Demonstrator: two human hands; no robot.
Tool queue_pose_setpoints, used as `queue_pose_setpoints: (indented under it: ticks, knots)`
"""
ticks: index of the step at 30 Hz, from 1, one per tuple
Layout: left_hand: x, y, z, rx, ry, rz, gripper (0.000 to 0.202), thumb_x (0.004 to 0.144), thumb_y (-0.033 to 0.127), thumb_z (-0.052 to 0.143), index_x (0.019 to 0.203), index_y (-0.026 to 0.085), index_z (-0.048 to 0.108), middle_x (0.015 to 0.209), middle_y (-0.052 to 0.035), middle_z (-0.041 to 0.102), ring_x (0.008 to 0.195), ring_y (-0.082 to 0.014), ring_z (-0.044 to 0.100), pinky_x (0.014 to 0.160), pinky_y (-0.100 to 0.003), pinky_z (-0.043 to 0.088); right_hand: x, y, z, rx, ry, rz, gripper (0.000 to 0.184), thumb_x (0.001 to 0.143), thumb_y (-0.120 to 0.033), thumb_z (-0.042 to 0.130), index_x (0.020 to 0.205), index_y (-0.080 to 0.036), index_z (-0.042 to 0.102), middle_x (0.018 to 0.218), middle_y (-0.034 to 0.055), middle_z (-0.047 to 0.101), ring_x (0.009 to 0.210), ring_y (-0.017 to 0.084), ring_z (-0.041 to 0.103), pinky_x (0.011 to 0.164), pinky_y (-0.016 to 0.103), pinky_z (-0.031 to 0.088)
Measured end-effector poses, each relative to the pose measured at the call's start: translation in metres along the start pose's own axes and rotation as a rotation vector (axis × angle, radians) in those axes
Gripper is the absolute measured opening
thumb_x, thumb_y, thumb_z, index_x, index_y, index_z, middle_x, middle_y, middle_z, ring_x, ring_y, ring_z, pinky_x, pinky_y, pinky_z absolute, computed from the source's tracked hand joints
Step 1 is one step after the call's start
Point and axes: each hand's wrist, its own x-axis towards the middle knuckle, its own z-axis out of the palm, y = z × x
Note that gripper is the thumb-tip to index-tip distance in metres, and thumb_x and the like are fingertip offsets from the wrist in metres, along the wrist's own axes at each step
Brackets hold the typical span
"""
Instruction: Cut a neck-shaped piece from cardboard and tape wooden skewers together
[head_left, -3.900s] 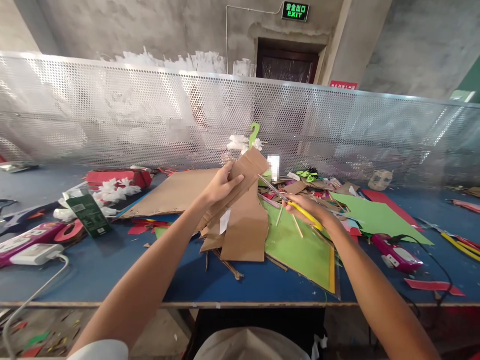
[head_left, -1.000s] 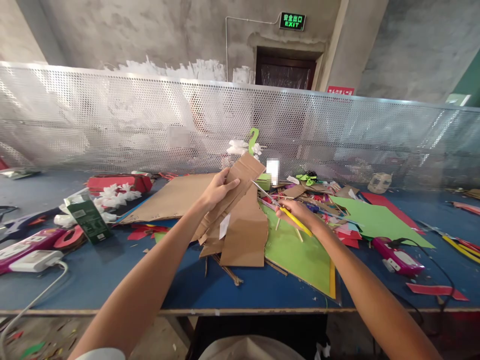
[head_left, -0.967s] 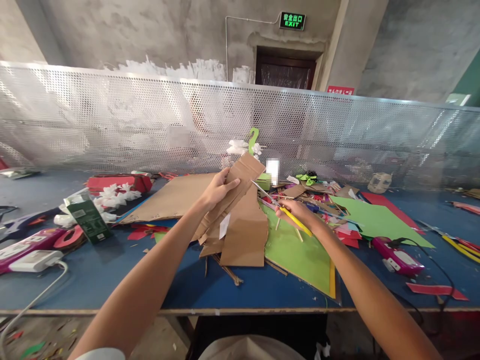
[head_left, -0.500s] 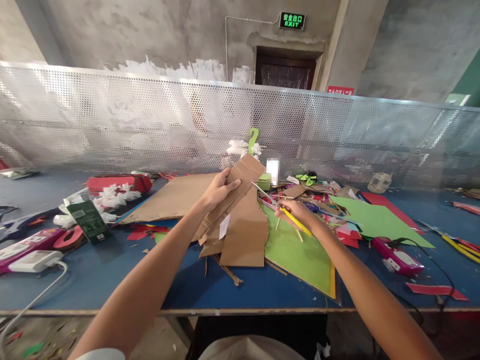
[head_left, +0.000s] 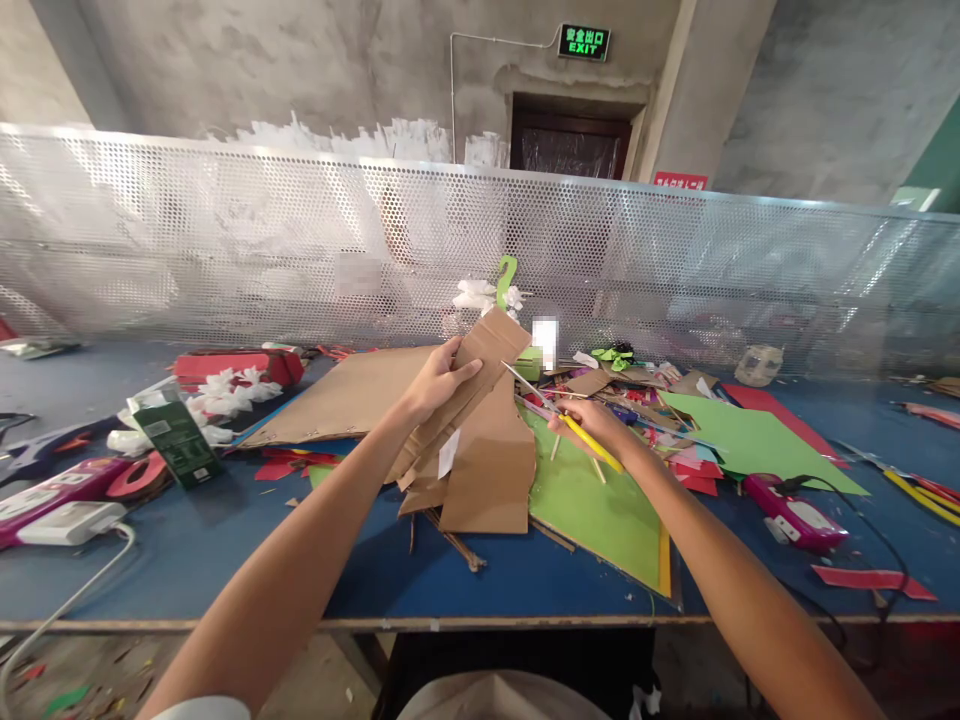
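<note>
My left hand [head_left: 441, 378] grips a long strip of brown cardboard [head_left: 491, 340], thumb on its face, tilted up above the table. In my right hand [head_left: 589, 420] is a pair of scissors with yellow handles [head_left: 592, 443]; the blades point up and left, their tip close to the strip's right edge. Whether the blades touch the strip I cannot tell. Below lie more cardboard pieces [head_left: 491, 465] and a light green sheet [head_left: 600, 510]. A larger cardboard sheet [head_left: 337, 395] lies left of the strip.
A perforated metal screen [head_left: 300, 250] runs along the table's back. To the left stand a dark green box [head_left: 176, 435] and a purple power strip [head_left: 60, 497]. On the right are a green sheet [head_left: 765, 440], another purple power strip [head_left: 795, 515] and a clear jar [head_left: 759, 366].
Almost nothing differs. Both hands, the cardboard strip and the scissors stay in nearly the same place.
</note>
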Motion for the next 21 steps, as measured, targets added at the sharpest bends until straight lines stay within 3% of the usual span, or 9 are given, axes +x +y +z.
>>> queue_pose_setpoints:
  ticks: [12,21]
  knots:
    - [-0.0020,0.0060,-0.0006,0.016,0.004,0.010,0.039,0.085,0.047,0.075,0.108,0.020,0.058,0.101,-0.0057,0.072,0.094,-0.0262,0.071,0.085,-0.040,0.057,-0.0023,-0.0056,-0.0038,0.051,-0.007,-0.019,0.051,0.092,-0.070,0.057,0.081,-0.020,0.057,0.064,-0.0036,0.044,0.061,0.015,0.042,0.057,0.025,0.026]
    - [-0.0026,0.0066,0.0017,0.015,0.006,-0.010,0.038,0.084,0.044,0.075,0.107,0.020,0.058,0.102,-0.0065,0.073,0.091,-0.0251,0.070,0.081,-0.038,0.056,-0.0017,-0.0045,-0.0025,0.037,-0.003,-0.007,0.049,0.091,-0.068,0.059,0.090,-0.019,0.065,0.062,-0.0040,0.044,0.059,0.015,0.042,0.056,0.025,0.024]
